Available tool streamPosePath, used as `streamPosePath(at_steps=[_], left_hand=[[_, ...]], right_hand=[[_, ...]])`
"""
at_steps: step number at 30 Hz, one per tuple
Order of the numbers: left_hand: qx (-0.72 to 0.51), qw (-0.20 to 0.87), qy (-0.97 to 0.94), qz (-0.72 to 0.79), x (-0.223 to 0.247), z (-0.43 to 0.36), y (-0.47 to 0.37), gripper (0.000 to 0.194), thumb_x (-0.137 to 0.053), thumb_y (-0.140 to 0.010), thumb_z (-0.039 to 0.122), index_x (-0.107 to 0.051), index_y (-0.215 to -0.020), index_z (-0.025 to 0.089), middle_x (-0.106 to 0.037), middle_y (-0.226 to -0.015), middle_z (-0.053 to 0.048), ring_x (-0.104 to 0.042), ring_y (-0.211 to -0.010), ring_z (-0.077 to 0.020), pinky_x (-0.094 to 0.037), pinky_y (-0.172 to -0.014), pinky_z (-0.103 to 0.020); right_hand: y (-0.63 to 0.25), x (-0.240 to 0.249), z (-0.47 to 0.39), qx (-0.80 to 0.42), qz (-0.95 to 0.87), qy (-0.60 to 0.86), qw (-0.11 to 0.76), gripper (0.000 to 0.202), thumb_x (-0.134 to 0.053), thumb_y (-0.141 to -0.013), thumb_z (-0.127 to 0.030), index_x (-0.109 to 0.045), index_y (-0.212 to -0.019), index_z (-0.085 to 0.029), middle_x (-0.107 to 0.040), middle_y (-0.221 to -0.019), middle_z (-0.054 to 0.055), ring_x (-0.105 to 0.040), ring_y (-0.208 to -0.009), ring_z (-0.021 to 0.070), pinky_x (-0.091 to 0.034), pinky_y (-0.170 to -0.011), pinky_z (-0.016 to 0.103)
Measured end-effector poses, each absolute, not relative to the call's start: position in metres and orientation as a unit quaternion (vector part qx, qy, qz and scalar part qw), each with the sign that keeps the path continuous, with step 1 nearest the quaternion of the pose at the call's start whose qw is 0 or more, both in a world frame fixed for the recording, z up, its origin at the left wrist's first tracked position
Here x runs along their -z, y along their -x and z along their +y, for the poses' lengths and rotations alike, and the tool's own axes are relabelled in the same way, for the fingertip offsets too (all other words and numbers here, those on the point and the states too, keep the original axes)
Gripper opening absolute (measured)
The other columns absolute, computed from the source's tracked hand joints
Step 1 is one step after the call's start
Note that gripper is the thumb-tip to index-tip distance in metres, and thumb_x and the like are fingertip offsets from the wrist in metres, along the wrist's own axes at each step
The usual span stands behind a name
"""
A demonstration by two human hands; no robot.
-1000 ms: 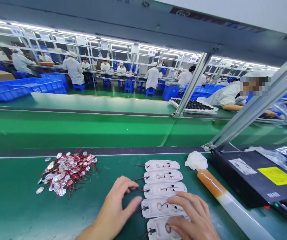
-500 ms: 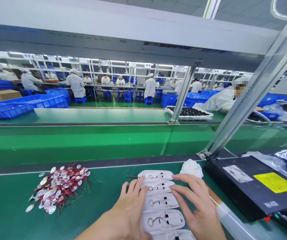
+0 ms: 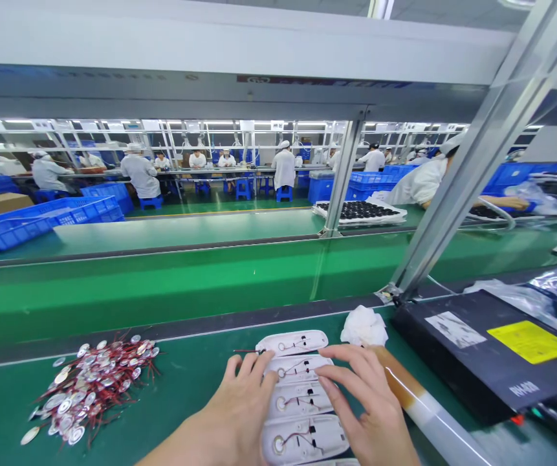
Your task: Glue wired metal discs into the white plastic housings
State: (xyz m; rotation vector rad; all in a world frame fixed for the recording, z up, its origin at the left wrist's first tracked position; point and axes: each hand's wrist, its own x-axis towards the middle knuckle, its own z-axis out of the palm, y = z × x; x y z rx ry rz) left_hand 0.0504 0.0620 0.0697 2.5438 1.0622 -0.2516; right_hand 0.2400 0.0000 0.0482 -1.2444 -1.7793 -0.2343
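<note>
Both hands, left hand (image 3: 239,408) and right hand (image 3: 368,404), rest open-fingered (gripping nothing) on white housings (image 3: 297,369) between them, seemingly steadying the row.

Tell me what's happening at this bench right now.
A person at a green worktable has both hands on a column of white plastic housings with small wired parts in them. The left hand and right hand rest fingers on the second housing. A pile of red-wired metal discs lies to the left.

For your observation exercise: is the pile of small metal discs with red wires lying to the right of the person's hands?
No, the pile of discs lies left of the left hand and right hand.
</note>
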Motion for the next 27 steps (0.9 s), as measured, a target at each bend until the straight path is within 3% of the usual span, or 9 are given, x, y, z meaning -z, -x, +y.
streamPosePath(at_steps=[3, 8, 13, 19, 27], left_hand=[[0.090, 0.171, -0.904, 0.381, -0.075, 0.062, -0.053, 0.089, -0.069, -0.047, 0.050, -0.051, -0.123, 0.006, -0.036, -0.140, -0.023, -0.034, -0.125, -0.0414, -0.022, -0.104, -0.059], [0.117, 0.169, -0.905, 0.373, -0.075, 0.061, -0.054, 0.092, -0.068, -0.047, 0.052, -0.048, -0.124, 0.006, -0.023, -0.146, -0.024, -0.031, -0.128, -0.0415, -0.021, -0.105, -0.059], [0.082, 0.157, -0.910, 0.374, -0.068, 0.061, -0.055, 0.090, -0.068, -0.048, 0.052, -0.048, -0.123, 0.006, -0.035, -0.140, -0.025, -0.033, -0.126, -0.0425, -0.021, -0.104, -0.059], [0.111, 0.138, -0.914, 0.366, -0.069, 0.059, -0.054, 0.094, -0.067, -0.048, 0.050, -0.046, -0.125, 0.001, -0.031, -0.141, -0.028, -0.032, -0.126, -0.0438, -0.021, -0.104, -0.060], [0.062, 0.153, -0.914, 0.372, -0.063, 0.056, -0.049, 0.087, -0.072, -0.043, 0.049, -0.053, -0.117, 0.006, -0.039, -0.135, -0.025, -0.035, -0.122, -0.0433, -0.022, -0.104, -0.058]], right_hand=[[-0.237, -0.049, 0.001, 0.096, -0.711, 0.505, 0.479, 0.015, -0.046, -0.092, -0.016, -0.059, -0.086, -0.021, -0.059, -0.096, 0.006, -0.053, -0.089, 0.0216, -0.048, -0.072, 0.036], [-0.238, -0.037, 0.002, 0.067, -0.702, 0.505, 0.498, 0.013, -0.046, -0.093, -0.018, -0.059, -0.088, -0.021, -0.057, -0.100, 0.005, -0.050, -0.094, 0.0225, -0.045, -0.075, 0.036], [-0.243, -0.036, 0.000, 0.053, -0.719, 0.512, 0.467, 0.010, -0.049, -0.092, -0.017, -0.058, -0.091, -0.021, -0.056, -0.102, 0.005, -0.049, -0.095, 0.0219, -0.045, -0.077, 0.036], [-0.242, -0.037, 0.000, 0.044, -0.704, 0.518, 0.485, 0.011, -0.047, -0.092, -0.017, -0.057, -0.091, -0.021, -0.056, -0.101, 0.006, -0.049, -0.095, 0.0238, -0.044, -0.077, 0.039], [-0.241, -0.032, -0.002, 0.033, -0.681, 0.523, 0.511, 0.011, -0.046, -0.092, -0.016, -0.056, -0.091, -0.021, -0.056, -0.100, 0.006, -0.049, -0.095, 0.0230, -0.041, -0.080, 0.040]])
